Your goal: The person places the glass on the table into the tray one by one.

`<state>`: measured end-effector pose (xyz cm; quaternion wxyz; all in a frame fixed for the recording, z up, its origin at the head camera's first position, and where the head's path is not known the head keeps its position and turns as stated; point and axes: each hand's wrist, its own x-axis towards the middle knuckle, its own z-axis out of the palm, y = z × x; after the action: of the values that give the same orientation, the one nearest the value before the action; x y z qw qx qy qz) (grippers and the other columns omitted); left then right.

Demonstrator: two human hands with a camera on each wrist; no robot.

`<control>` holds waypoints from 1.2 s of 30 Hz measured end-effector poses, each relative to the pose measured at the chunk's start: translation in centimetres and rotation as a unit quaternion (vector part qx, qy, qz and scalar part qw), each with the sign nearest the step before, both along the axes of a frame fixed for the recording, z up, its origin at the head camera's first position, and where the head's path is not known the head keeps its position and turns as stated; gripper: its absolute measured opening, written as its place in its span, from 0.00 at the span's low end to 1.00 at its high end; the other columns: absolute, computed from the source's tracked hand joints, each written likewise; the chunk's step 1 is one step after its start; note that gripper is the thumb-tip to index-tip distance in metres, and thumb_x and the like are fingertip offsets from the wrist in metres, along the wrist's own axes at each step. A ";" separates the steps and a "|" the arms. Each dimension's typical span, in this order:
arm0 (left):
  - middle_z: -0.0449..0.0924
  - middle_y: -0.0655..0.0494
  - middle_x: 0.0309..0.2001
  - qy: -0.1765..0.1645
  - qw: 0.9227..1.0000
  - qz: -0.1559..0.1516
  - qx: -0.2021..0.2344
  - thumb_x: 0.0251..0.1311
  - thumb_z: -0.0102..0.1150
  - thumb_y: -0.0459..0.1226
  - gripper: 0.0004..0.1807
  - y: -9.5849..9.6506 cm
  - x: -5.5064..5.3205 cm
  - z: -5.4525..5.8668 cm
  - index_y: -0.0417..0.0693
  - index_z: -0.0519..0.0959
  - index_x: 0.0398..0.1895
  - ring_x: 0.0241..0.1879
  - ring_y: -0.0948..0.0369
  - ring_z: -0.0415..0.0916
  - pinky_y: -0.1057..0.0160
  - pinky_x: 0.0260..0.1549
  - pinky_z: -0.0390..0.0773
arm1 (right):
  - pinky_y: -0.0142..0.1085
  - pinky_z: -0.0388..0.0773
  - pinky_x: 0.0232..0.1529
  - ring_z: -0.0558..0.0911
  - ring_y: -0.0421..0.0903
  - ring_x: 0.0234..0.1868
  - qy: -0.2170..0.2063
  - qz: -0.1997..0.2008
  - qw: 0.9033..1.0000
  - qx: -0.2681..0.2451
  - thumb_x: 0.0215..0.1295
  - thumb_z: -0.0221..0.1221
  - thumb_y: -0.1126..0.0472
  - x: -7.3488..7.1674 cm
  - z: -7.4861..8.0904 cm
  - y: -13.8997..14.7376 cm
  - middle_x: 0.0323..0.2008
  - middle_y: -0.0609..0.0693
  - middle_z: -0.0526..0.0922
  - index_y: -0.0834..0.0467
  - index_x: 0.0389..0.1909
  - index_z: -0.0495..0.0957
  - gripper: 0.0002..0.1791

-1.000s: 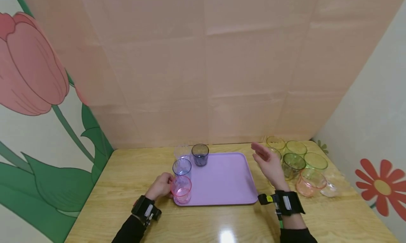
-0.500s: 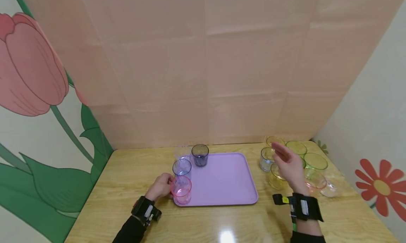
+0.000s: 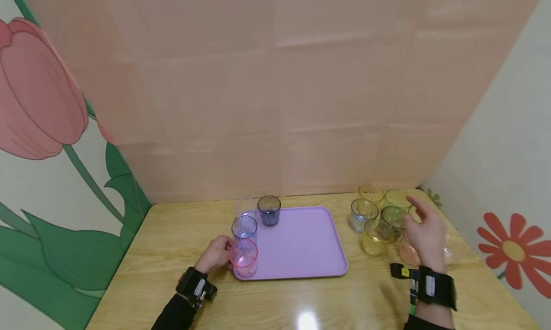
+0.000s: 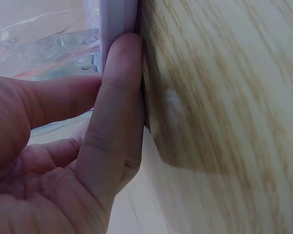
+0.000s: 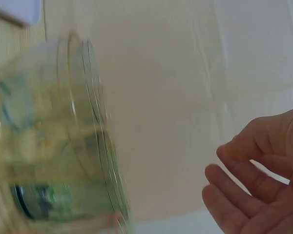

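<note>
The right hand (image 3: 424,232) is moved farther right over the cluster of glasses, from just beside the purple tray (image 3: 301,244) a second ago. The clear glass (image 3: 358,222) and the yellow glass (image 3: 371,244), both partly covered then, are brought into plain sight. The dark green glass (image 3: 389,227), blocked half a second ago, is uncovered again, while the orange glass (image 3: 408,253) is now partly hidden by the hand. The head view is shifted slightly.

From here I see the left hand (image 3: 214,254) low, thumb and fingers pinching. The right hand (image 3: 426,232) hovers, fingers loosely bent.
</note>
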<state>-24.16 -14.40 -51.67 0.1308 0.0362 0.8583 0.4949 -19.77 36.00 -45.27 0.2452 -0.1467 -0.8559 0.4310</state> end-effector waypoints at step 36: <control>0.75 0.45 0.30 -0.005 1.000 0.000 0.011 0.52 0.52 0.16 0.11 -0.2 0.1 0.0 0.29 0.78 0.38 0.22 0.59 0.75 0.63 0.19 0.85 | 0.80 0.52 0.62 0.43 0.83 0.70 -0.233 0.028 0.971 0.035 0.67 0.61 0.58 2.9 -3.9 10.5 0.72 0.82 0.33 0.71 0.77 0.33 0.53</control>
<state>-24.10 -14.63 -51.64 0.1343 0.0354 0.8523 0.5044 -16.90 46.49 -49.13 0.0320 -0.2106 -0.9078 0.3613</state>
